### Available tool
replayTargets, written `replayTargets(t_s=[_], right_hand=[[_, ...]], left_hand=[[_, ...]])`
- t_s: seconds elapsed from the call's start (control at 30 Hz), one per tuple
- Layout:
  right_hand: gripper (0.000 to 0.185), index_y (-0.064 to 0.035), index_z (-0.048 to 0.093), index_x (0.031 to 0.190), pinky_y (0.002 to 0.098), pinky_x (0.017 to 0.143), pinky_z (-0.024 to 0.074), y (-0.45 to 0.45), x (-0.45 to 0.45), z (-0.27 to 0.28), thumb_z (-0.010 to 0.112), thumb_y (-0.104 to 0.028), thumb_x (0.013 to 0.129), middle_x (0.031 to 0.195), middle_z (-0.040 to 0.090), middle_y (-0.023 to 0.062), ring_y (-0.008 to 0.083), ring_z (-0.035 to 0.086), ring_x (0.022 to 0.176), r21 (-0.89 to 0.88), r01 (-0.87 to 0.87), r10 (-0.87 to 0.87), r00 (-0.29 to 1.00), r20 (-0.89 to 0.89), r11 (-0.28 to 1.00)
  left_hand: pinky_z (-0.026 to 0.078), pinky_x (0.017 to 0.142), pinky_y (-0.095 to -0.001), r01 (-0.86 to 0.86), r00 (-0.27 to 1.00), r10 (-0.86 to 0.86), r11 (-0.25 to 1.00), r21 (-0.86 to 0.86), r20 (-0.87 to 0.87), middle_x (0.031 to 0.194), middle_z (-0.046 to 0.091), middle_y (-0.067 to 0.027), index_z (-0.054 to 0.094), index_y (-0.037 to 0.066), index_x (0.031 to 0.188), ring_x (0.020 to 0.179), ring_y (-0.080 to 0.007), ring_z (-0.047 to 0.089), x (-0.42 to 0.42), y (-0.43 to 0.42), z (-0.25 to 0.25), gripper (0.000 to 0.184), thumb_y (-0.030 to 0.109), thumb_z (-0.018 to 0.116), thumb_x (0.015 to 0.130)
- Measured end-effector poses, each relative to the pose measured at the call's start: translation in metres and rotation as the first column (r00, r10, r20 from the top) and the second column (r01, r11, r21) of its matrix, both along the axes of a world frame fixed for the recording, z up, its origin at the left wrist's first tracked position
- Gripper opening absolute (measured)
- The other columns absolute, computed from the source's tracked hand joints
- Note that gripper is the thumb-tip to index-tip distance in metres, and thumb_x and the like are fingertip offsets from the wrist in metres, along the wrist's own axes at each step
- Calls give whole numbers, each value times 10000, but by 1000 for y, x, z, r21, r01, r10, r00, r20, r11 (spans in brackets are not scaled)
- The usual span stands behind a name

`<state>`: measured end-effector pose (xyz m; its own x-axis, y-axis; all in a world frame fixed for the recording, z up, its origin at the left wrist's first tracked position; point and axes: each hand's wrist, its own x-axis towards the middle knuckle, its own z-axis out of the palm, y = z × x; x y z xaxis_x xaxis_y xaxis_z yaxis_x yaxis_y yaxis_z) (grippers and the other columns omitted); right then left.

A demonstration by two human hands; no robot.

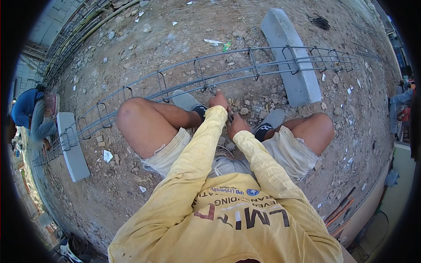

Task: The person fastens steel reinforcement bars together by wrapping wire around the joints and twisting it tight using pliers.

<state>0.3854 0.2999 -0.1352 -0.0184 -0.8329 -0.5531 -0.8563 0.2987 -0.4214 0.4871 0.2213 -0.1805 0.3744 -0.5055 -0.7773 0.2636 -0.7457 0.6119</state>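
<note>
A long steel rebar cage (201,82) with square stirrups stretches across in front of me. My left hand (218,101) is just on the near side of its lower bars, its fingers curled closed and whatever is in them too small to make out. Lower and to the right, between my shins, my right hand (237,125) is closed round a dark, narrow object that shows only as a short piece near the left wrist. Its kind is hidden by the hand and sleeve.
Concrete blocks prop the cage at right (296,81) and left (72,149). A person in blue (27,109) bends over the cage's left end. Coiled dark wire (319,21) lies at upper right, and stones and litter dot the dirt. More rebar (72,41) is stacked at upper left.
</note>
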Motion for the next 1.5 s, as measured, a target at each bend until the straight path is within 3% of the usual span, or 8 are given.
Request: replayTargets(t_s=[0.1, 0.23, 0.4, 0.67, 1.0, 1.23, 1.37, 1.5], right_hand=[[502, 39, 565, 1085, 393, 559, 539, -18, -3, 38, 678, -387, 846, 814, 685, 144, 246, 670, 648, 483, 18, -189, 933, 308, 876], [413, -71, 610, 932, 308, 402, 464, -5, -16, 10, 701, -465, 845, 605, 622, 9, 148, 585, 460, 828, -17, -770, 357, 529, 561], [510, -90, 573, 952, 310, 428, 474, -4, -16, 17, 712, -556, 798, 619, 595, 7, 146, 580, 480, 814, -23, -751, 372, 546, 580], [746, -21, 511, 1201, 347, 593, 539, 2, -9, -18, 774, -537, 732, 951, 641, 86, 192, 650, 704, 537, 56, -508, 420, 752, 842], [365, -90, 541, 1186, 469, 676, 564, -5, -4, 6, 510, -379, 965, 1017, 690, 94, 271, 707, 830, 699, 40, -656, 385, 649, 714], [379, -41, 564, 1095, 421, 593, 557, -7, 12, 2, 551, -383, 932, 853, 686, 124, 258, 667, 633, 643, 271, -694, 369, 618, 717], [342, -37, 583, 975, 395, 484, 532, -11, 7, -28, 679, -341, 853, 740, 629, 135, 245, 610, 543, 443, 402, -598, 506, 622, 801], [312, -50, 586, 878, 380, 462, 519, -6, 6, 5, 727, -322, 819, 670, 580, 90, 212, 585, 515, 302, 514, -536, 403, 741, 803]], left_hand=[[482, 439, -414, 117, 987, -121, 992, -43, -102, 632, 610, -109, 552, 59, 769, 495, -271, 590, 17, 13, 16, 502, 551, 616, 848], [508, 596, -461, 30, 847, -38, 999, -24, -530, 798, 657, -114, 582, 82, 974, 669, -298, 636, 33, 20, 1, 585, 650, 561, 839], [496, 637, -483, -291, 651, 158, 955, -51, -742, 842, 656, -116, 611, 85, 1095, 721, -307, 620, 41, 25, -42, 644, 649, 347, 932], [500, 493, -420, 38, 873, -110, 987, -159, -475, 801, 657, -107, 631, 98, 1070, 572, -233, 619, 52, 22, -65, 447, 508, 605, 892], [496, 818, -379, 401, 844, -314, 908, -123, 435, 959, 694, -165, 653, 6, 1137, 895, -250, 647, 51, 45, 0, 370, 289, 599, 906], [491, 774, -378, 115, 847, 157, 879, -463, 509, 911, 686, -150, 657, -13, 1027, 807, -250, 629, 64, 27, 62, 305, 251, 584, 894], [499, 727, -392, 164, 755, 23, 961, -223, 655, 922, 679, -127, 662, -13, 1015, 784, -268, 628, 83, -17, 85, 333, 286, 571, 899], [447, 535, -348, 105, 992, -83, 958, -268, 93, 805, 614, -66, 657, 24, 1009, 629, -189, 554, 105, -48, 110, 349, 342, 530, 940]])
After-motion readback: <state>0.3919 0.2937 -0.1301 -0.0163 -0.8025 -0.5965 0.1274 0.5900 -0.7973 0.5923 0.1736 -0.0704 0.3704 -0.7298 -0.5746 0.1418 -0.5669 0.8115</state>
